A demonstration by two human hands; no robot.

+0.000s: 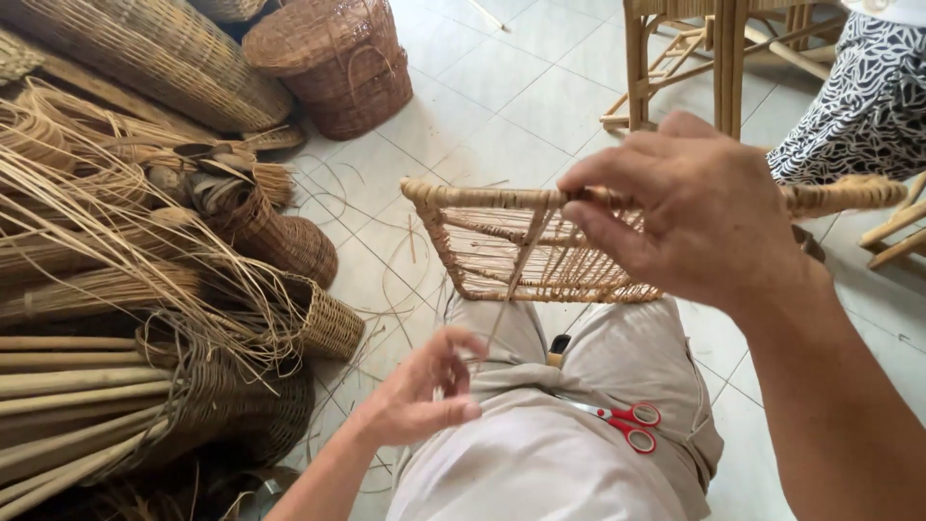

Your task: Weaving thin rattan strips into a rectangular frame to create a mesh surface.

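a half-woven rattan frame [540, 246] rests above the lap: right hand [690, 217] pinches a strand [526, 253] at its wrapped top rim, left hand [424, 391] grips the strand's tail below. several gaps remain open; red scissors [627, 425] lie unused on the thigh.

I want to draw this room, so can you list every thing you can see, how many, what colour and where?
woven frame: one, tan, centre, above the lap
rattan strand: one, pale tan, runs from the frame's top rail down to the left hand
scissors: one pair, red handles, on the lap
baskets: several, brown, left side and top
loose rattan strips: many, straw-coloured, left
cane poles: a bundle, pale, lower left
wooden chair legs: pale, top right
patterned cloth: black and white, top right
floor tiles: whitish
left hand: pinching the strand
right hand: gripping the frame's top rail
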